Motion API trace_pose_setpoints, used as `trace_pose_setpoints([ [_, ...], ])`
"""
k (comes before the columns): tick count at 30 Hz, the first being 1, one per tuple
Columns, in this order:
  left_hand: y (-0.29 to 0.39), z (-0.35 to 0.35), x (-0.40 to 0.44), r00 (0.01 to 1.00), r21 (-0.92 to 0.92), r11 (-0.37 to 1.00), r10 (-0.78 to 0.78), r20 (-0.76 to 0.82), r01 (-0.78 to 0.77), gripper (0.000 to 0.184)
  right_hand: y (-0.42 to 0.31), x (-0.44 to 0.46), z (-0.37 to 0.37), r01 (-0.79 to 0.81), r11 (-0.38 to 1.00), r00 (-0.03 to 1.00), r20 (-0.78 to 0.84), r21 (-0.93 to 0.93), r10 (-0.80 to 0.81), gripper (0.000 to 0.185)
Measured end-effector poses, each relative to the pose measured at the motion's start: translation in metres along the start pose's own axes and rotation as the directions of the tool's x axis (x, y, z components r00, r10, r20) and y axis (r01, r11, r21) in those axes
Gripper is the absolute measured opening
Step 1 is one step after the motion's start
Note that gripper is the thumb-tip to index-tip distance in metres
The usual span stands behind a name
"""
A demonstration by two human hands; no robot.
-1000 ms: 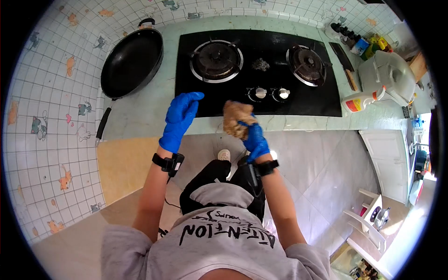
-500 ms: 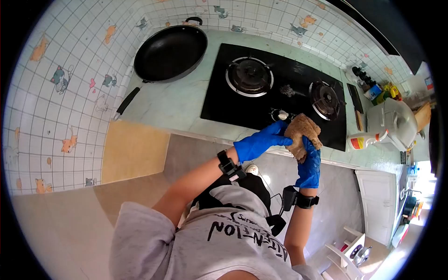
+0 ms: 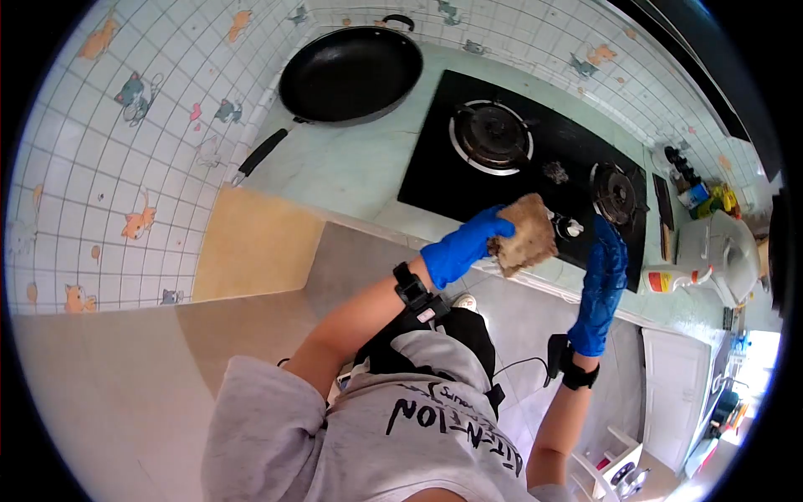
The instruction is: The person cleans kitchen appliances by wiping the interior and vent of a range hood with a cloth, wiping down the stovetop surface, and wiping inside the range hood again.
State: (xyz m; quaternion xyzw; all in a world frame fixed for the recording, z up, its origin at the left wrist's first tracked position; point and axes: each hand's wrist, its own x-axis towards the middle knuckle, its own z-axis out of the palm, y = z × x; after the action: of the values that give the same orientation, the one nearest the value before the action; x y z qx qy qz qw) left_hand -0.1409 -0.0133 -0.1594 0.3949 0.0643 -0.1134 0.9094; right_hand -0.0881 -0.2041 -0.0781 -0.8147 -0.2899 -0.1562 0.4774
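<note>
Gloved in blue, my left hand grips a brown, stained cleaning cloth by its left edge, in front of the black gas stove. The cloth looks folded into a rough square. My right hand, also in a blue glove, is apart from the cloth with its fingers stretched out towards the right burner. Nothing shows in it. A control knob sits between the cloth and the right hand. The left burner lies farther back.
A black frying pan rests on the pale green counter left of the stove. To the right stand a spray bottle and a large translucent jug. The range hood overhangs at upper right.
My right hand has let go of the cloth and moved right, its fingers now straight. The cloth stays in my left hand, spread flatter. The whole view has shifted a little.
</note>
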Motion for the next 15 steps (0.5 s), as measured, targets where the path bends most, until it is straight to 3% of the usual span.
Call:
trace_pose_setpoints([
  [1,-0.007,0.002,0.001,0.998,-0.007,0.998,0.055,0.014,-0.055,0.053,-0.004,0.002,0.013,0.025,1.000,1.000,-0.006,0.014,-0.025,0.028],
  [4,0.015,0.032,-0.027,0.997,0.229,0.970,-0.070,-0.031,0.075,0.059,-0.011,0.013,0.049,0.085,0.996,0.996,-0.021,-0.034,-0.086,0.028],
  [8,0.011,0.026,-0.020,0.972,0.144,0.982,0.092,0.218,-0.125,0.049,-0.008,0.024,0.083,0.289,0.914,0.957,0.052,-0.285,-0.286,0.024],
  [10,0.016,0.013,-0.021,0.993,0.077,0.992,-0.102,0.058,0.098,0.037,-0.006,0.025,0.087,0.346,0.913,0.938,0.082,-0.216,-0.336,0.022],
  [12,0.024,0.016,-0.030,0.998,0.079,0.996,-0.036,-0.048,0.039,0.039,0.007,0.027,0.090,0.262,0.964,0.963,0.082,-0.040,-0.258,0.022],
  [13,0.025,0.016,-0.031,0.998,0.055,0.998,-0.003,-0.061,0.006,0.039,0.020,0.027,0.088,0.118,0.991,0.984,0.123,0.067,-0.126,0.031],
  [14,0.031,0.020,-0.033,0.996,0.030,0.999,0.033,-0.078,-0.031,0.039,0.029,0.030,0.083,0.117,0.992,0.985,0.121,0.055,-0.123,0.031],
  [15,0.040,0.023,-0.038,0.980,0.021,1.000,0.004,-0.201,0.000,0.037,0.039,0.035,0.075,-0.158,0.805,0.987,0.095,0.571,0.126,0.039],
])
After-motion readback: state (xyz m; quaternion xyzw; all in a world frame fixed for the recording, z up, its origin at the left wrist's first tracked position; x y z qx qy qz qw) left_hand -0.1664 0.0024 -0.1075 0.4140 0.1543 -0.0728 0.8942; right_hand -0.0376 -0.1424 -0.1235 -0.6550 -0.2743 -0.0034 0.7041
